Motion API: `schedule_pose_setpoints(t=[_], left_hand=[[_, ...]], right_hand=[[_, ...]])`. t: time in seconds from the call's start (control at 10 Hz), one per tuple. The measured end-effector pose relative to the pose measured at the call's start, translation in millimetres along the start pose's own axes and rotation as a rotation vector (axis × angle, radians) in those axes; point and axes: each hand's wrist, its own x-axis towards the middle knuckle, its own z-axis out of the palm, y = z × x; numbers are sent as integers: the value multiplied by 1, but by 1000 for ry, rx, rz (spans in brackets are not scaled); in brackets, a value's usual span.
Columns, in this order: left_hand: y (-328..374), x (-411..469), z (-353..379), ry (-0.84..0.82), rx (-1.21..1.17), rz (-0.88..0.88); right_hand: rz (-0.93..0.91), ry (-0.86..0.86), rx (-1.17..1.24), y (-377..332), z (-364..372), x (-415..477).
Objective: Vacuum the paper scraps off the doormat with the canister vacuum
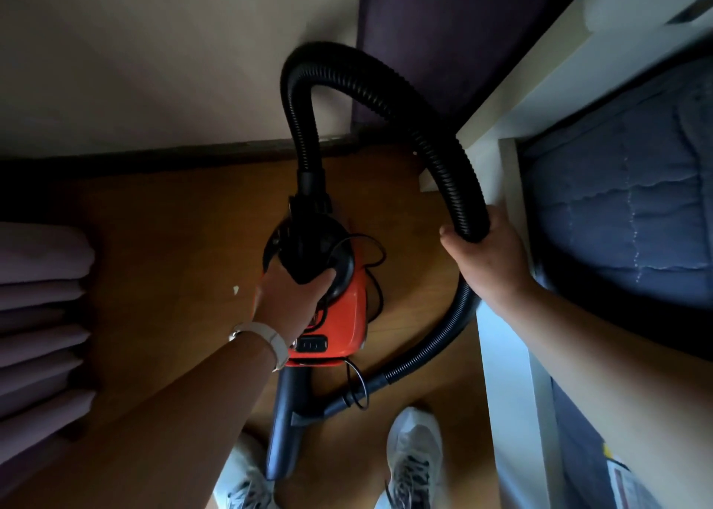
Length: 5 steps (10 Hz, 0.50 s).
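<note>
Head view: two hands [293, 300] grip one vacuum [339, 315], one hose [386, 95].

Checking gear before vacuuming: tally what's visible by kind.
Canister vacuum: 1
Black hose: 1
Nozzle: 1
Paper scrap on floor: 1
Hands: 2, left hand on the vacuum, right hand on the hose
Shoes: 2
Total: 8

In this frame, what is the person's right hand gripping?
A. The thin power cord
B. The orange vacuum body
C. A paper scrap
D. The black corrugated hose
D: the right hand is closed around the black corrugated hose partway along its loop, while the left hand holds the orange vacuum body by its black top.
</note>
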Motion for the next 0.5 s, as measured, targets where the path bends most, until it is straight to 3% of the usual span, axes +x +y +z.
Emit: schedule_pose_setpoints(t=[0.5], left_hand=[[30, -64, -54, -84, -16, 44]], right_hand=[[-105, 42, -52, -24, -41, -66]])
